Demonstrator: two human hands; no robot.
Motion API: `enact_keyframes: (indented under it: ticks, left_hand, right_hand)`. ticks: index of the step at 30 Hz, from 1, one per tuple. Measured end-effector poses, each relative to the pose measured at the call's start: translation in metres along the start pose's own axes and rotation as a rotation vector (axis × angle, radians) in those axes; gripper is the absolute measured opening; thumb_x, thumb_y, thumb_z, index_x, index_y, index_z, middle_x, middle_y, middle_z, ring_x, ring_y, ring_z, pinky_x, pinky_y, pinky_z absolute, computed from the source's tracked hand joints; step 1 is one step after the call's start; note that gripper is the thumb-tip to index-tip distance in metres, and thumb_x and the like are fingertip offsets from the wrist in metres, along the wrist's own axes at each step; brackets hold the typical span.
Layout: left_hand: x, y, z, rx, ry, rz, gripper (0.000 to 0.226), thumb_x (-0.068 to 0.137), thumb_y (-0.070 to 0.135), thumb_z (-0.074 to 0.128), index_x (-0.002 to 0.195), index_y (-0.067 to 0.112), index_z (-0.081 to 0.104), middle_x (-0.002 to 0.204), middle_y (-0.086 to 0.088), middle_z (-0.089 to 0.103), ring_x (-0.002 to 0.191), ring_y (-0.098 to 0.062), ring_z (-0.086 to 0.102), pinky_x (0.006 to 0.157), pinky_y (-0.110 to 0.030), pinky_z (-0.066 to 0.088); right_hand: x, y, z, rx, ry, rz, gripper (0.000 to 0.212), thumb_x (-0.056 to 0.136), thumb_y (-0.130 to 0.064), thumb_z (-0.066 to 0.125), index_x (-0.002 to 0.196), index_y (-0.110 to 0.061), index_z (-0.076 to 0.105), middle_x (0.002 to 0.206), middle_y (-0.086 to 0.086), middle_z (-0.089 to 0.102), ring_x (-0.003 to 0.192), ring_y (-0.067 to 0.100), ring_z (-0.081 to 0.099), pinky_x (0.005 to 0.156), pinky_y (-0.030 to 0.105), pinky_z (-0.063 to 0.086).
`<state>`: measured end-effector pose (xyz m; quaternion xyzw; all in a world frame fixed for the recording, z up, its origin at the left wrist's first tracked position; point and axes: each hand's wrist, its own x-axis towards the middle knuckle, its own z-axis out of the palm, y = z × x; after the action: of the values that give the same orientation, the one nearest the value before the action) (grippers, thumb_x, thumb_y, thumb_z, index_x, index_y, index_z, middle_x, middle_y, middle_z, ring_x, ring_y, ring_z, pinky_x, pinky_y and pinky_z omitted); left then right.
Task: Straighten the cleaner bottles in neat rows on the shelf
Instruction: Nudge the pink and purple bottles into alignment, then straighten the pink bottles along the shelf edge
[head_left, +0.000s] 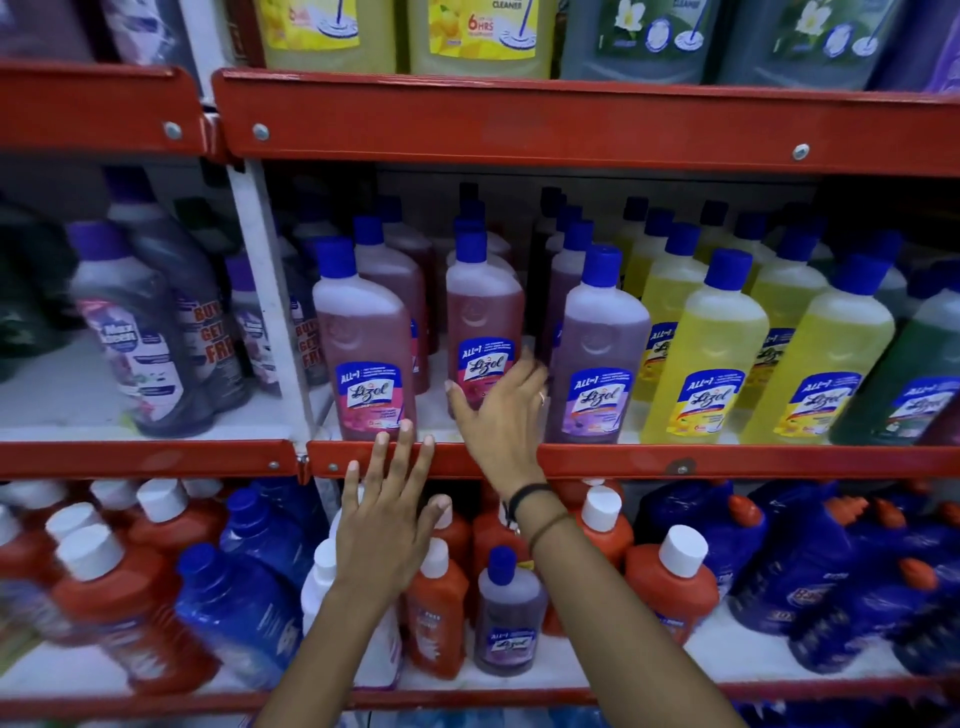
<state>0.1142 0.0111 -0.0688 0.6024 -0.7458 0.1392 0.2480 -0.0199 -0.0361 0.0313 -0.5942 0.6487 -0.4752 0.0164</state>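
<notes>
Partly hidden behind right hand (501, 415), pink bottle (483, 317), rear rows dim

We read "ALL in 1" over "Lizol" on the pink bottle (366, 338), the red bottle (483, 332), the purple bottle (597, 358) and the yellow bottle (706, 353). A small bottle (509, 618) on the lower shelf carries "Lizol" too. The grey bottle (130, 332) says "Max Kleen"; beside it a sticker (210, 332) reads "BUY GET FREE". Up top, a yellow jug (480, 36) shows "CLEANER" and "6 HRS".
</notes>
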Motion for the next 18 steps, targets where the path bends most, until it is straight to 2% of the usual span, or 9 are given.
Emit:
enact_keyframes:
  ticks: [3, 5, 10, 18]
  left_hand:
    - [0.001, -0.004, -0.002, 0.024, 0.0, 0.026, 0.065, 0.093, 0.053, 0.03, 0.149, 0.027, 0.014, 0.158, 0.0, 0.016, 0.144, -0.021, 0.015, 0.11, -0.048, 0.011]
    - [0.001, -0.005, -0.003, 0.023, 0.006, 0.035, 0.065, 0.092, 0.052, 0.032, 0.149, 0.026, 0.016, 0.158, 0.0, 0.018, 0.143, -0.022, 0.017, 0.11, -0.048, 0.012]
    - [0.002, -0.006, -0.002, 0.02, 0.026, 0.055, 0.066, 0.091, 0.051, 0.034, 0.149, 0.025, 0.016, 0.157, 0.0, 0.019, 0.143, -0.022, 0.018, 0.109, -0.048, 0.012]
    - [0.001, -0.005, -0.001, -0.01, 0.034, 0.042, 0.068, 0.092, 0.052, 0.037, 0.149, 0.026, 0.012, 0.158, 0.002, 0.015, 0.144, -0.022, 0.015, 0.111, -0.046, 0.01]
  right_hand:
    - [0.015, -0.006, 0.011, -0.055, -0.086, 0.124, 0.112, 0.068, -0.048, 0.077, 0.143, 0.005, 0.012, 0.139, 0.027, 0.034, 0.125, 0.041, 0.042, 0.106, 0.043, 0.035]
    - [0.019, -0.007, 0.015, -0.097, -0.088, 0.15, 0.117, 0.065, -0.048, 0.079, 0.144, 0.004, 0.01, 0.138, 0.026, 0.035, 0.122, 0.04, 0.046, 0.102, 0.041, 0.039]
    - [0.02, -0.01, 0.016, -0.142, -0.06, 0.173, 0.113, 0.064, -0.049, 0.078, 0.141, 0.004, 0.014, 0.136, 0.024, 0.038, 0.12, 0.039, 0.048, 0.096, 0.04, 0.044]
    - [-0.004, -0.008, 0.004, -0.191, -0.025, 0.139, 0.108, 0.064, -0.051, 0.075, 0.137, 0.005, 0.018, 0.132, 0.025, 0.042, 0.117, 0.038, 0.049, 0.098, 0.039, 0.042]
